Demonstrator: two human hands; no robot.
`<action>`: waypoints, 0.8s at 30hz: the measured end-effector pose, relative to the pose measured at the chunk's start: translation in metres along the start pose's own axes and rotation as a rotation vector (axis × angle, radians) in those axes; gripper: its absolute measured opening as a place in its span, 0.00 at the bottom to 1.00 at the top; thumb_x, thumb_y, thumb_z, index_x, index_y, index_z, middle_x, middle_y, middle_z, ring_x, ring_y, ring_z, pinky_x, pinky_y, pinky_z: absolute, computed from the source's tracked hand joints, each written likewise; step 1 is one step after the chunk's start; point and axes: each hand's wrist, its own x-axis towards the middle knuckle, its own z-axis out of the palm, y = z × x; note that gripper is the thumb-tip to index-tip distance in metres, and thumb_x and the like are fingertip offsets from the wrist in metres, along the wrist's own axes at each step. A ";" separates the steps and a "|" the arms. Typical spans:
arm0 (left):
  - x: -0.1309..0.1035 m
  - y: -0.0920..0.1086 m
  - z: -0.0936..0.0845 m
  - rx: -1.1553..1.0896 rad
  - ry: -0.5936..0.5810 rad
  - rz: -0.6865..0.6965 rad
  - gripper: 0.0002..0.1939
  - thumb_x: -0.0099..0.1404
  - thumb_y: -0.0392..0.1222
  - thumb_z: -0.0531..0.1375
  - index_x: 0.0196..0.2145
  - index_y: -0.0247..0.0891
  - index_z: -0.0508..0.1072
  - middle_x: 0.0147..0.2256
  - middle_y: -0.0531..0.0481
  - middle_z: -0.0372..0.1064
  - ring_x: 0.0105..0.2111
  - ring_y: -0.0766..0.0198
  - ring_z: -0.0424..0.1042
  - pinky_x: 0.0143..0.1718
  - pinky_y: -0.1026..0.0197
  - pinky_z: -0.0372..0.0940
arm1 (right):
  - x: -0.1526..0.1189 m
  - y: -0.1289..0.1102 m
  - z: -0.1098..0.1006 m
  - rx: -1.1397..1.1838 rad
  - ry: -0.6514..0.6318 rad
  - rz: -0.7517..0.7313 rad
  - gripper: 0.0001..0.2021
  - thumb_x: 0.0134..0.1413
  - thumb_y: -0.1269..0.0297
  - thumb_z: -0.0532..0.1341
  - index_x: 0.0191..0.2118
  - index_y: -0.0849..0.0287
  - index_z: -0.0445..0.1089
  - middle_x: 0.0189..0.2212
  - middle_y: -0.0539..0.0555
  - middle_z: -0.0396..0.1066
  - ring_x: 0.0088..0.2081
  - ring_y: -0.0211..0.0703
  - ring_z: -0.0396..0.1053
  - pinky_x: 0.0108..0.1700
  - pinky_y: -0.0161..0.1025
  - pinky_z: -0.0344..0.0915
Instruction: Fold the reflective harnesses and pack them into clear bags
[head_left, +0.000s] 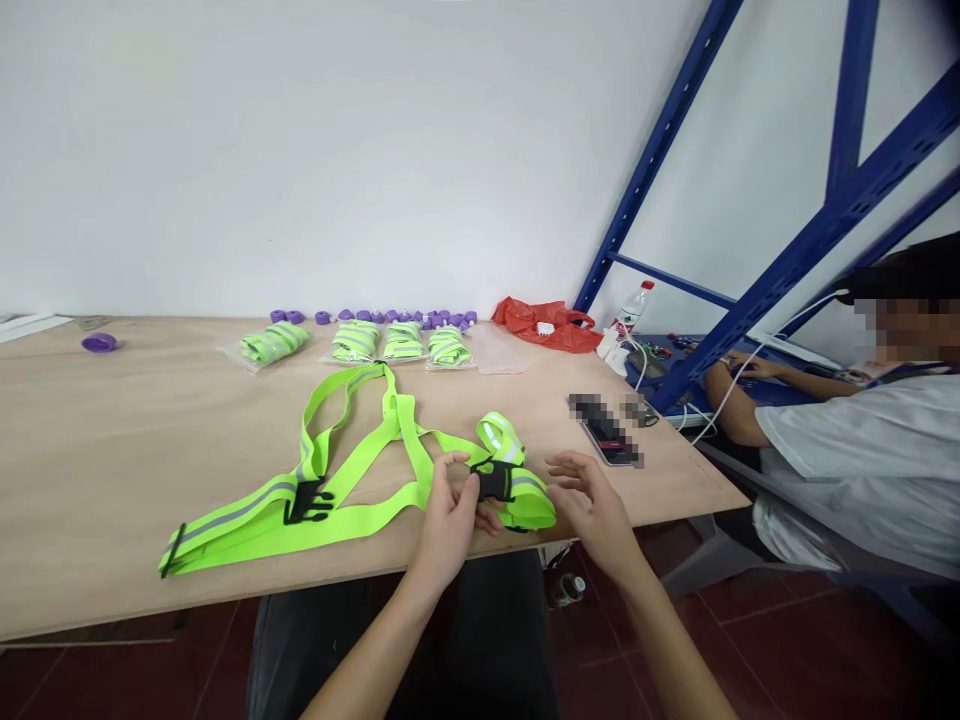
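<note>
A neon-green reflective vest (397,430) made of elastic straps with grey stripes lies spread on the table near its front edge. My left hand (450,515) is closed at the vest's right part, thumb and fingers around the side of a black buckle (495,482). Just right of the looped strap end (536,500), my right hand (596,510) is open, its fingers apart and slightly bent, with nothing in it. The other black buckle (307,502), with its prongs bare, rests on the left half of the vest.
Behind the vest lie several bagged green vests (354,342), small purple rolls (289,316) and a red plastic bag (544,322). A phone (606,430) lies at right. A blue metal rack (757,265) and a seated person (862,430) are beyond the table's right edge.
</note>
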 end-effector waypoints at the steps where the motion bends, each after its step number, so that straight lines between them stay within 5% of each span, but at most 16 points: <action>1: -0.005 -0.002 -0.003 0.012 -0.008 -0.022 0.29 0.60 0.61 0.62 0.47 0.43 0.55 0.22 0.61 0.67 0.18 0.63 0.72 0.21 0.63 0.68 | -0.003 -0.002 0.003 -0.014 -0.032 -0.029 0.23 0.55 0.48 0.64 0.52 0.53 0.65 0.51 0.59 0.73 0.51 0.51 0.72 0.53 0.48 0.68; 7: -0.017 -0.001 -0.014 0.101 -0.065 -0.119 0.30 0.59 0.59 0.63 0.50 0.42 0.56 0.25 0.60 0.66 0.18 0.65 0.73 0.20 0.64 0.69 | -0.001 -0.020 0.019 -0.174 -0.298 -0.189 0.32 0.51 0.58 0.68 0.62 0.50 0.61 0.57 0.58 0.69 0.56 0.55 0.68 0.57 0.52 0.66; 14: -0.026 0.013 -0.024 0.222 -0.039 -0.103 0.28 0.65 0.58 0.58 0.55 0.43 0.55 0.29 0.58 0.65 0.19 0.65 0.73 0.18 0.65 0.66 | 0.009 -0.020 0.033 -0.231 -0.413 -0.372 0.25 0.58 0.58 0.65 0.61 0.46 0.68 0.52 0.57 0.75 0.52 0.54 0.72 0.53 0.50 0.70; 16: -0.036 0.022 -0.030 0.463 -0.023 0.014 0.21 0.70 0.53 0.54 0.56 0.44 0.58 0.28 0.57 0.66 0.20 0.65 0.72 0.19 0.64 0.65 | 0.009 -0.016 0.033 -0.204 -0.411 -0.415 0.20 0.60 0.59 0.63 0.57 0.45 0.72 0.49 0.57 0.76 0.50 0.53 0.73 0.52 0.49 0.71; 20: -0.051 0.033 -0.042 1.050 0.067 0.497 0.11 0.73 0.40 0.50 0.48 0.42 0.69 0.33 0.48 0.73 0.33 0.58 0.74 0.35 0.56 0.68 | 0.010 -0.007 0.032 -0.222 -0.367 -0.447 0.15 0.62 0.60 0.60 0.52 0.47 0.76 0.46 0.57 0.76 0.48 0.52 0.74 0.51 0.50 0.71; 24: -0.061 0.035 -0.053 1.238 -0.019 0.743 0.10 0.70 0.33 0.52 0.42 0.40 0.72 0.38 0.47 0.76 0.40 0.57 0.73 0.46 0.52 0.66 | 0.014 -0.011 0.032 -0.298 -0.409 -0.398 0.13 0.54 0.58 0.66 0.46 0.50 0.76 0.48 0.58 0.74 0.50 0.56 0.72 0.52 0.52 0.69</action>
